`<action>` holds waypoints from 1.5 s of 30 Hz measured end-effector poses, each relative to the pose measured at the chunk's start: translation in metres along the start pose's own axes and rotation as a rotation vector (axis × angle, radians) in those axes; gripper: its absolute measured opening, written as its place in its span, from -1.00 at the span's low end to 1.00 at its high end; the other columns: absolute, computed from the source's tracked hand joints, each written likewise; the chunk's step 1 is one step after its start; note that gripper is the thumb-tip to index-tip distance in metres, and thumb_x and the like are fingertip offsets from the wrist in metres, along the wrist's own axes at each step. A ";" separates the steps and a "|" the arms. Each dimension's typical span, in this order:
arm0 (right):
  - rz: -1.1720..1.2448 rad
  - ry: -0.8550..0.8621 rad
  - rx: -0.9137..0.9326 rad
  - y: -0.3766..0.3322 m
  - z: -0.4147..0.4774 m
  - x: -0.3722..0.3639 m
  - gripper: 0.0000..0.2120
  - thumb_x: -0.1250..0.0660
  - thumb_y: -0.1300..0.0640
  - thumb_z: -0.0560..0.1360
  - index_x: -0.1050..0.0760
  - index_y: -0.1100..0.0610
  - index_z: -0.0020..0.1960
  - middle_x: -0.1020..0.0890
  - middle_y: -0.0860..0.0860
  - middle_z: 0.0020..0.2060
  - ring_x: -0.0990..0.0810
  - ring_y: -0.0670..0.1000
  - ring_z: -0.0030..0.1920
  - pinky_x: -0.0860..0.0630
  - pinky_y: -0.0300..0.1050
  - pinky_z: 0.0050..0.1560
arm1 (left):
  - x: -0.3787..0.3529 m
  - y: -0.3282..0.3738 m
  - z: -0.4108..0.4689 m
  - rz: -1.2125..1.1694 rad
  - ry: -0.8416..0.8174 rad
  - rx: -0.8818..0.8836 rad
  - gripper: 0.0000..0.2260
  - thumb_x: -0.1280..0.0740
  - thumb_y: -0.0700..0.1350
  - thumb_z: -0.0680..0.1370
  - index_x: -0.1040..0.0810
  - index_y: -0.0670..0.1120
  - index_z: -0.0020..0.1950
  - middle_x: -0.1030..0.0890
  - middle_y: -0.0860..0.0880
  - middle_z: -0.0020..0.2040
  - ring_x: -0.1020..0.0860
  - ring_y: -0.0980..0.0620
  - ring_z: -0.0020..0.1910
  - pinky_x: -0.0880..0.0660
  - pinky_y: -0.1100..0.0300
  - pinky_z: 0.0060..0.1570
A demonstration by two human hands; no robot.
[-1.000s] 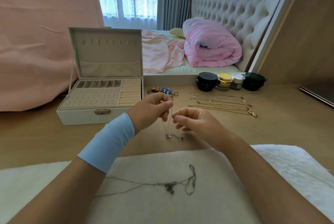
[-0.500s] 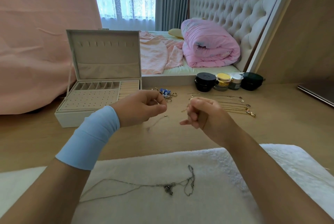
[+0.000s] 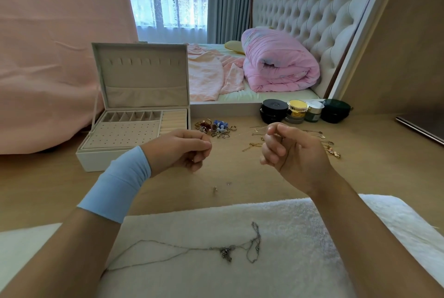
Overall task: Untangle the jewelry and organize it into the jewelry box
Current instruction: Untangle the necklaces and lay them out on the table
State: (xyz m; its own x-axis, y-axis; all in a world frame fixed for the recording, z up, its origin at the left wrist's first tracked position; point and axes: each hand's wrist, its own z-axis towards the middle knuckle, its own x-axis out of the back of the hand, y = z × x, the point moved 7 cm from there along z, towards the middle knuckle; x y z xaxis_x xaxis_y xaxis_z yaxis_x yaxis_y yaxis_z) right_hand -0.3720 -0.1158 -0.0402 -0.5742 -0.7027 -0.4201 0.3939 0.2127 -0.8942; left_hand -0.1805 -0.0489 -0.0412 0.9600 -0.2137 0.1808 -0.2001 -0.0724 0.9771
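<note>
Both hands are raised over the wooden counter, each pinching one thin chain. The left hand, with a blue wristband on its wrist, grips the chain between thumb and forefinger. The right hand, fingers curled, pinches the other end at its fingertips. The chain runs taut between them, and a loose length hangs below the left hand to a small end piece just above the counter. Beyond the left hand stands the open jewelry box. Between and beyond the hands lies a pile of rings and beads. Gold chains lie past the right hand, with jars farther back. Nearer than both hands, a tangled silver chain lies on a white towel.
</note>
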 end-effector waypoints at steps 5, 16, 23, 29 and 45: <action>-0.043 0.042 0.018 -0.002 0.001 -0.004 -0.81 -0.20 0.13 0.58 -0.58 0.16 -0.04 -0.40 0.02 -0.41 -0.38 -0.01 -0.43 -0.50 -0.07 -0.32 | 0.001 -0.008 0.004 -0.024 0.016 0.020 -0.83 -0.27 -0.15 0.56 -0.54 -0.17 -0.20 -0.56 -0.12 -0.29 -0.57 -0.12 -0.22 -0.57 0.04 -0.09; -0.823 0.042 -0.002 -0.023 0.018 -0.035 -0.81 -0.29 0.17 0.64 -0.65 0.22 -0.03 -0.56 0.12 -0.39 -0.40 0.02 -0.52 -0.31 -0.16 -0.53 | -0.046 0.039 0.016 0.226 0.175 -0.251 -0.71 -0.39 -0.20 0.53 -0.53 -0.07 0.25 -0.67 -0.05 -0.03 -0.67 0.00 -0.08 -0.59 0.01 0.09; -0.931 0.053 -0.072 -0.039 0.015 -0.021 -0.74 -0.30 0.07 0.64 -0.58 0.20 -0.13 -0.59 0.05 -0.38 -0.43 -0.02 -0.52 -0.38 -0.18 -0.50 | -0.038 0.064 0.032 0.636 0.266 -0.128 -0.86 -0.39 0.05 0.52 -0.65 0.03 -0.17 -0.51 0.01 -0.36 -0.46 0.04 -0.35 -0.58 -0.03 -0.14; -0.948 0.076 -0.175 -0.033 0.010 -0.002 -0.82 -0.27 0.02 0.65 -0.59 0.04 0.16 -0.69 -0.01 -0.07 -0.51 -0.07 -0.33 -0.48 -0.19 -0.34 | -0.036 0.088 0.043 0.638 0.270 -0.115 -0.80 -0.33 0.03 0.56 -0.64 0.07 -0.23 -0.58 0.11 -0.35 -0.52 0.12 -0.39 -0.51 0.20 -0.26; -0.790 0.304 -0.246 -0.021 -0.016 0.085 -0.77 -0.20 0.09 0.69 -0.62 0.12 0.07 -0.73 -0.05 0.00 -0.69 -0.04 0.04 -0.53 -0.04 0.11 | 0.003 0.081 0.060 0.252 0.748 -0.230 -0.87 -0.37 -0.06 0.55 -0.70 -0.03 -0.13 -0.70 0.02 -0.25 -0.63 0.02 -0.39 -0.65 -0.03 -0.15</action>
State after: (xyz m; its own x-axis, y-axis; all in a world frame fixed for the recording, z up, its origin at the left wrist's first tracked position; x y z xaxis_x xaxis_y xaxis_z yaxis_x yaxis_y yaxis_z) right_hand -0.4404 -0.1690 -0.0595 -0.7936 -0.5021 0.3437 -0.3448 -0.0943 -0.9339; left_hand -0.2053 -0.1136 0.0320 0.7843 0.5150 0.3459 -0.4604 0.1095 0.8809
